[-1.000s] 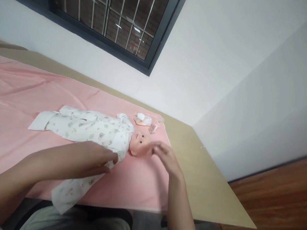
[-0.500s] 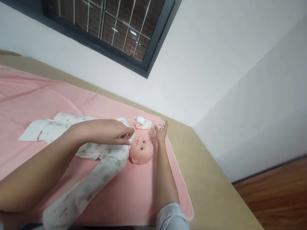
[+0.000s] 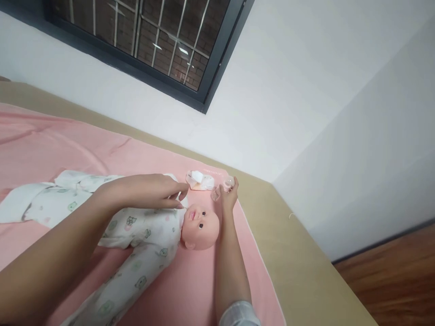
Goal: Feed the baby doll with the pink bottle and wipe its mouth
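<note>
A bald baby doll point(image 3: 201, 228) lies on its back on a pink cloth point(image 3: 183, 280), dressed in a white printed suit point(image 3: 149, 231). My left hand point(image 3: 159, 192) hovers over or rests on its upper chest. The bent fingers and thumb are apart near its chin; I see nothing between them. Beyond the head, my right hand point(image 3: 231, 197) has its fingers round a small clear bottle point(image 3: 228, 183), which looks like a baby bottle. Part of it is hidden by the hand. Left of the bottle lies a crumpled white item point(image 3: 201, 180), its kind unclear.
The pink cloth covers much of a beige tabletop point(image 3: 288, 253), which runs along a white wall point(image 3: 238, 131). A dark-framed window point(image 3: 204, 97) with bars is above. At lower right shows a brown wooden surface point(image 3: 401, 276).
The view has shifted slightly, so the doll appears larger and lower. Both hands keep almost the same places, the right one still round the bottle.
</note>
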Demonstrator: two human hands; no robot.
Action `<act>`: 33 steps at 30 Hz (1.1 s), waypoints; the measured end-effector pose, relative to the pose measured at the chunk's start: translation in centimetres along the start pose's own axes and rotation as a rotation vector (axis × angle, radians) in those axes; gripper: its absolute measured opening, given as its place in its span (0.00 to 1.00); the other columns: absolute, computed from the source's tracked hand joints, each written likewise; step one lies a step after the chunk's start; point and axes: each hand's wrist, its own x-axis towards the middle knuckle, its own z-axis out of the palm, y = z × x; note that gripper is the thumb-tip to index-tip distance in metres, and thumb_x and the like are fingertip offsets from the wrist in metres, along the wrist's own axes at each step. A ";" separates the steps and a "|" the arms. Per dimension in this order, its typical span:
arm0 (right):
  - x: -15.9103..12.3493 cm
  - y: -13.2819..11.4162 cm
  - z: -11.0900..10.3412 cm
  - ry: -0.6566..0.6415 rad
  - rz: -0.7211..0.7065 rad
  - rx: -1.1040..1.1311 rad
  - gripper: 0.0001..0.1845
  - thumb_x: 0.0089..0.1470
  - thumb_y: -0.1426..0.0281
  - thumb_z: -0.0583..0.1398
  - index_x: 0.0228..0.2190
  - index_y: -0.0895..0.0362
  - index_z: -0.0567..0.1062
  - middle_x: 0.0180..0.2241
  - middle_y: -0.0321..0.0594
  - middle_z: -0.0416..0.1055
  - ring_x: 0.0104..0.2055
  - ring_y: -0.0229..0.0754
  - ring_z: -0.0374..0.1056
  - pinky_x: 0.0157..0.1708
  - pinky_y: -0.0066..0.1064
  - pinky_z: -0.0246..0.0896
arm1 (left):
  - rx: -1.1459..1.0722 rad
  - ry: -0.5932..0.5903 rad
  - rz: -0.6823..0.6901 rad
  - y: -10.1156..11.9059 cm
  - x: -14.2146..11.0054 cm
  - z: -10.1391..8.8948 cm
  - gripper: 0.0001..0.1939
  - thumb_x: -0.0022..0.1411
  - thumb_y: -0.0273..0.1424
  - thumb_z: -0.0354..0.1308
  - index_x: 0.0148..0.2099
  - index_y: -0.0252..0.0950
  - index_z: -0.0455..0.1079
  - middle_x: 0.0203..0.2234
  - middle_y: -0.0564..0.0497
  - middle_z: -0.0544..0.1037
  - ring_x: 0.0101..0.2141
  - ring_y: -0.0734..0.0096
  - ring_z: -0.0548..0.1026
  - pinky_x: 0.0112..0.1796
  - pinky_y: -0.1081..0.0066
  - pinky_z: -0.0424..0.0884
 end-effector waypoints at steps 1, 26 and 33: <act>0.0 -0.2 -0.2 -0.003 0.008 0.003 0.40 0.43 0.64 0.59 0.59 0.50 0.57 0.45 0.42 0.71 0.44 0.44 0.68 0.47 0.37 0.61 | -0.005 0.007 0.005 -0.2 0.1 0.0 0.09 0.63 0.37 0.47 0.38 0.40 0.65 0.28 0.51 0.73 0.25 0.66 0.69 0.24 0.71 0.59; -9.6 -18.3 -2.1 -0.457 -0.233 0.631 0.41 0.48 0.63 0.64 0.60 0.44 0.53 0.53 0.41 0.64 0.54 0.44 0.65 0.52 0.44 0.65 | -0.384 0.728 -0.030 -0.1 3.0 1.6 0.33 0.52 0.35 0.61 0.59 0.39 0.56 0.48 0.46 0.74 0.46 0.56 0.73 0.42 0.63 0.70; -9.8 -18.2 -1.8 -0.438 -0.239 0.660 0.42 0.51 0.61 0.61 0.62 0.44 0.47 0.53 0.43 0.63 0.55 0.45 0.64 0.53 0.46 0.65 | -0.366 0.763 -0.050 0.3 2.9 1.8 0.31 0.50 0.34 0.60 0.57 0.39 0.60 0.47 0.47 0.75 0.46 0.56 0.73 0.44 0.62 0.69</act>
